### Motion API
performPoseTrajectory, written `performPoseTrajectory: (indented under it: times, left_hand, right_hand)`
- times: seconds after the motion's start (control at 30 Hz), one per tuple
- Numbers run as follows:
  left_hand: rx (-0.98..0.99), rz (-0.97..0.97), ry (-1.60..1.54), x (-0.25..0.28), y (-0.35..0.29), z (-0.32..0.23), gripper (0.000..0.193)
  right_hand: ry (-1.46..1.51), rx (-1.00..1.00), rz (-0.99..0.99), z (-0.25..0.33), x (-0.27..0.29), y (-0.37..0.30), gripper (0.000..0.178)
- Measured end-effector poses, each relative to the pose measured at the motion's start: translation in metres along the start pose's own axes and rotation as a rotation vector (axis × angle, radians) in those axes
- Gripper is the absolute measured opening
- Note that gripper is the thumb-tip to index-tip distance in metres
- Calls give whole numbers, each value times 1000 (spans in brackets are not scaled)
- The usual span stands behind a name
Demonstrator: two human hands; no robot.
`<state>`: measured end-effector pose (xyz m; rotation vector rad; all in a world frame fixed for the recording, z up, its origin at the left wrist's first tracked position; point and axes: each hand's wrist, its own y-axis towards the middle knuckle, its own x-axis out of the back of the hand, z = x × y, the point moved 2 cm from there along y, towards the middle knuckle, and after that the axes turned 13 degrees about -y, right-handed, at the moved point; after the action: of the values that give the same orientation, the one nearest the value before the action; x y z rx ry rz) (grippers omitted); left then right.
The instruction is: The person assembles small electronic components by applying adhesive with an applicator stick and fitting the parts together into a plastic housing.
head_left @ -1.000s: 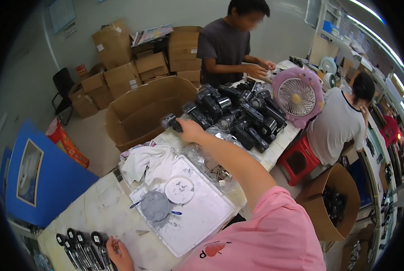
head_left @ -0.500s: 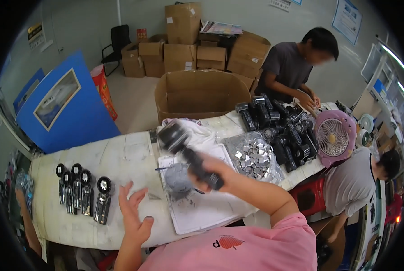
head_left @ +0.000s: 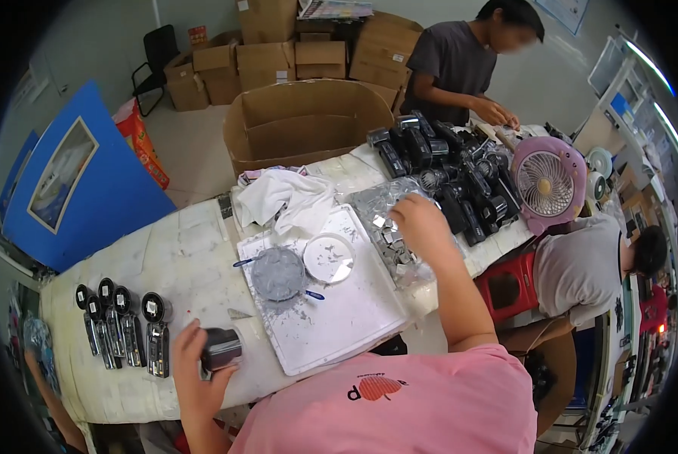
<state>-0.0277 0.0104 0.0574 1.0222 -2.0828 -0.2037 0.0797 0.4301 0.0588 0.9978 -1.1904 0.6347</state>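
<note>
At the table's near edge, my left hand [head_left: 195, 371] is closed around a black handheld device [head_left: 222, 348] with a rounded glossy end; the rest of it is hidden. My right hand [head_left: 423, 228] reaches over a plastic bag of small silvery square pieces [head_left: 390, 240], its fingers bent down among them. Whatever lies between those fingertips is hidden. To the left, several black devices with round heads [head_left: 154, 309] lie in a row. Between my hands sits a white tray [head_left: 331, 333] bearing a grey-smeared round dish [head_left: 278, 274], a white round dish [head_left: 329, 258] and a blue pen-like tool [head_left: 314, 295].
A white cloth [head_left: 286, 198] is heaped at the tray's far edge. Beyond the bag are piled black devices [head_left: 460, 170] and a pink fan [head_left: 548, 185]. A large open carton [head_left: 308, 125] stands behind the table. One person [head_left: 452, 68] works opposite; another [head_left: 581, 272] sits at right.
The black device has passed from my right hand to my left, down near the table. My right hand has moved right to the silvery pieces. The view has shifted.
</note>
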Motion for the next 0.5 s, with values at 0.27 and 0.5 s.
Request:
performPoseTrajectory:
  times: [0.27, 0.5]
  left_hand:
    - [-21, 223, 226, -38, -13, 27, 61]
    - [37, 132, 199, -36, -16, 26, 53]
  right_hand:
    - [166, -58, 209, -34, -46, 1, 24]
    - [141, -117, 220, -16, -55, 8, 26]
